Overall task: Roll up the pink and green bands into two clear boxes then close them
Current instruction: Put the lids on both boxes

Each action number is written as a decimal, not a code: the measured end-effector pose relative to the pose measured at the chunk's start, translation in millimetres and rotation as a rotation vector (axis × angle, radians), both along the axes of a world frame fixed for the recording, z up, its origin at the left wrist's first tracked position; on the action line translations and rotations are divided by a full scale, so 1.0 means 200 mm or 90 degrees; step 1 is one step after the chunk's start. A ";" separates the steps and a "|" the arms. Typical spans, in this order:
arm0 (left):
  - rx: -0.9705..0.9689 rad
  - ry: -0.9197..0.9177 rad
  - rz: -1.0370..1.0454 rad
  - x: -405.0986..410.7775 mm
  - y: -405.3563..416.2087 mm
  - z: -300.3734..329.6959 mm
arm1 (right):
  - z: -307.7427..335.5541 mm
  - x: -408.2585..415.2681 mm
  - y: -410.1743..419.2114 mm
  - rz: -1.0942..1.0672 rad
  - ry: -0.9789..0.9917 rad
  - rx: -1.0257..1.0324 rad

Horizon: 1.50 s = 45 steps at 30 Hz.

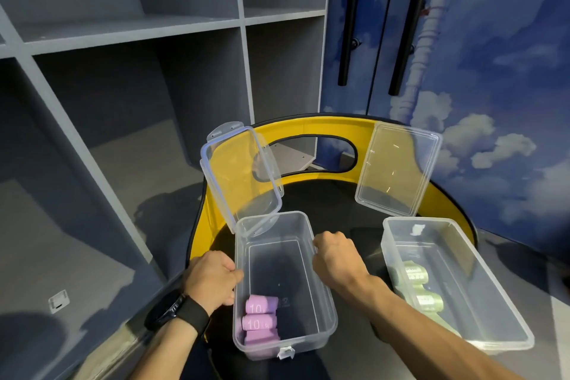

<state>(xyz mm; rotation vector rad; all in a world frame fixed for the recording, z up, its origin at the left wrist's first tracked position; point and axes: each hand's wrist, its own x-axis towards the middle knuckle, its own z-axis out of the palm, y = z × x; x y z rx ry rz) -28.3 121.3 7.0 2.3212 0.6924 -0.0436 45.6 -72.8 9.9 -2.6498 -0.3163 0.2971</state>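
Head view, only one: two clear boxes on a black round surface point(336, 200) w/ yellow rim. Left box point(320, 271) holds three rolled pink bands point(258, 322) stacked at its near end; right box point(481, 287) holds rolled green bands point(421, 287), two rolls plain, maybe more behind, can't tell. Both boxes are open: left lid point(243, 176) w/ blue seal stands tilted up, its lower edge overlapping the left box's far-left corner; right lid point(398, 170) leans against the yellow rim, just beyond the right box, apart from it. Left hand point(212, 278), watch on wrist, has its grip curled on the left box's left wall, steadying it. Right hand point(336, 259) sits at the box's right rim, fingers curled under; looks like it's grasping the rim, but the fingertips are hidden, so not certain. Judgement: rolling appears done, step in hand is closing, starting w/ the pink box. Next move calls for one hand to let go, take the left lid, lay it square over the rim and press the latches down; then same for the green box w/ the loose lid.
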 end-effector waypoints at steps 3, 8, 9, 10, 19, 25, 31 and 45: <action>0.016 0.000 -0.023 0.04 -0.09 0.00 | 0.02 0.00 -0.09 -0.016 -0.003 -0.025; 0.049 -0.002 -0.065 0.09 -0.20 -0.01 | 0.03 0.00 -0.19 -0.058 -0.012 -0.056; 0.051 0.000 -0.072 0.10 -0.22 -0.01 | 0.03 0.00 -0.21 -0.063 -0.016 -0.062; 0.051 -0.001 -0.078 0.11 -0.23 -0.01 | 0.03 0.00 -0.22 -0.067 -0.017 -0.064; 0.057 -0.011 -0.110 0.14 -0.28 -0.04 | 0.02 0.00 -0.30 -0.092 -0.025 -0.061; 0.060 -0.014 -0.109 0.15 -0.27 -0.05 | 0.01 0.00 -0.29 -0.095 -0.017 -0.061; 0.056 -0.012 -0.115 0.15 -0.27 -0.03 | 0.05 -0.02 -0.30 -0.085 -0.032 -0.061; 0.069 -0.002 -0.126 0.15 -0.27 -0.05 | 0.02 -0.02 -0.30 -0.084 -0.046 -0.046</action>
